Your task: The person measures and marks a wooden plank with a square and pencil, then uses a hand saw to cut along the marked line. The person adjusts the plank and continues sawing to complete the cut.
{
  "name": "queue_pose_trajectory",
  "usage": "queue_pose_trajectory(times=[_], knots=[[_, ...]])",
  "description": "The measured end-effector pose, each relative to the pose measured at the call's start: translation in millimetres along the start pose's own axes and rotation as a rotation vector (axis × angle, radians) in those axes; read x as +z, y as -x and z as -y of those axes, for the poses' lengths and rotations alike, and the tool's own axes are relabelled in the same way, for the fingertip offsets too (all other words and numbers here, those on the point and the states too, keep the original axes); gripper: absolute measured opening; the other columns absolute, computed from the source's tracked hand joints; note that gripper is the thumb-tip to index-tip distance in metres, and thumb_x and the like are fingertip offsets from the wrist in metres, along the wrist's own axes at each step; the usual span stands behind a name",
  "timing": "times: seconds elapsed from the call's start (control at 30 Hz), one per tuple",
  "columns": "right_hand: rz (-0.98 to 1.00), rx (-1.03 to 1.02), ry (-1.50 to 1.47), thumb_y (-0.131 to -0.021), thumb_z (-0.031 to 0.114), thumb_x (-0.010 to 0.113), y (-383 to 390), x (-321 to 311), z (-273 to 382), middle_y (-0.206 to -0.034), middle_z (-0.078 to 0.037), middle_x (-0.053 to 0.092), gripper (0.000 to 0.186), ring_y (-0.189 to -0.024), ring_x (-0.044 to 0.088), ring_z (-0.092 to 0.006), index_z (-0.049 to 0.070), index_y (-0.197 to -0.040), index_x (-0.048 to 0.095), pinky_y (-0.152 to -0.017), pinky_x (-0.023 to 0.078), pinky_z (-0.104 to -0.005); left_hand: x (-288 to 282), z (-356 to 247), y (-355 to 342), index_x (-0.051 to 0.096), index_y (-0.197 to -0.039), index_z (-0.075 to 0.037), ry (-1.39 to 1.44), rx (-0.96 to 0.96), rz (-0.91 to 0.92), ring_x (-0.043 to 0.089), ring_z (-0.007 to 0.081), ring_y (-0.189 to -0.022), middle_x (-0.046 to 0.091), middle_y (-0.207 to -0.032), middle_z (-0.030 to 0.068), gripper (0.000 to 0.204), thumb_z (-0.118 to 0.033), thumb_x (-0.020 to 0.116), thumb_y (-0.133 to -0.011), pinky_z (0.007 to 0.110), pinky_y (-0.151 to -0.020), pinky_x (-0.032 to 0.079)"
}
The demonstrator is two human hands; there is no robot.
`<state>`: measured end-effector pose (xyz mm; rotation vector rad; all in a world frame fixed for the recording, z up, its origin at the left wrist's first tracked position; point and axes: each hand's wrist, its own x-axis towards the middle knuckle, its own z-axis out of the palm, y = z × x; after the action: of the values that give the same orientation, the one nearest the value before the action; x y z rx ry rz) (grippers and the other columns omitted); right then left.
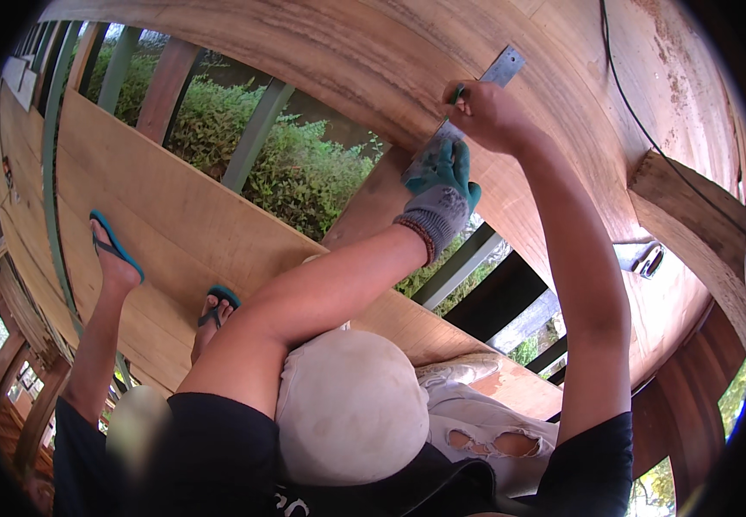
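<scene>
A broad wooden board (373, 52) is spanning the upper view, its lower-left edge curving above open gaps where greenery (304, 177) is showing between green bars (256, 133). A long plank (174, 198) is running below those gaps, carrying two feet in flip-flops well apart from the hands. At the right, a thick wooden block (683, 198) is sitting on the board, and a black cable (624, 90) is trailing to it, leaving bare surface between cable and hands. The gloved left hand (442, 177) is resting over the lower part of a metal straightedge (504, 65), which is lying slantwise near the board's edge; whether it is gripping or only pressing, I cannot tell. Just above, the bare right hand (493, 112) is curling its fingers around a small green object (456, 93).
</scene>
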<state>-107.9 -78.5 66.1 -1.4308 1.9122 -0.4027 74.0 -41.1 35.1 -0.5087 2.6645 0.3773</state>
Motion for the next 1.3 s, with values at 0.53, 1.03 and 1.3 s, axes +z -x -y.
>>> queue_pose_trajectory(times=[0.53, 1.03, 1.3], knots=[[-0.092, 0.024, 0.002, -0.094, 0.018, 0.064, -4, -22, -13, -0.082, -0.014, 0.068, 0.016, -0.080, 0.068, -0.0268, 0.004, -0.102, 0.064, -0.073, 0.052, -0.0398, 8, 0, -1, 0.065, -0.113, -0.012, 0.014, 0.009, -0.038, 0.033, 0.0494, -0.143, 0.027, -0.159, 0.0275, 0.023, -0.020, 0.063, -0.091, 0.070, -0.099, 0.041], [-0.066, 0.076, 0.115, -0.096, 0.021, 0.062, -17, -32, -28, -0.082, -0.014, 0.067, 0.017, -0.081, 0.065, -0.0300, 0.005, -0.102, 0.062, -0.074, 0.051, -0.0409, -21, 3, 3, 0.063, -0.117, -0.012, -0.050, 0.065, 0.091, 0.029, 0.0500, -0.145, 0.024, -0.160, 0.0268, 0.026, -0.018, 0.064, -0.092, 0.071, -0.090, 0.047], [-0.087, 0.040, 0.070, -0.096, 0.020, 0.061, -15, -39, -27, -0.086, -0.015, 0.067, 0.018, -0.084, 0.066, -0.0306, 0.004, -0.103, 0.062, -0.077, 0.051, -0.0412, -14, 2, 1, 0.063, -0.117, -0.013, -0.052, 0.056, 0.074, 0.029, 0.0510, -0.144, 0.026, -0.159, 0.0258, 0.026, -0.019, 0.064, -0.091, 0.071, -0.089, 0.047]])
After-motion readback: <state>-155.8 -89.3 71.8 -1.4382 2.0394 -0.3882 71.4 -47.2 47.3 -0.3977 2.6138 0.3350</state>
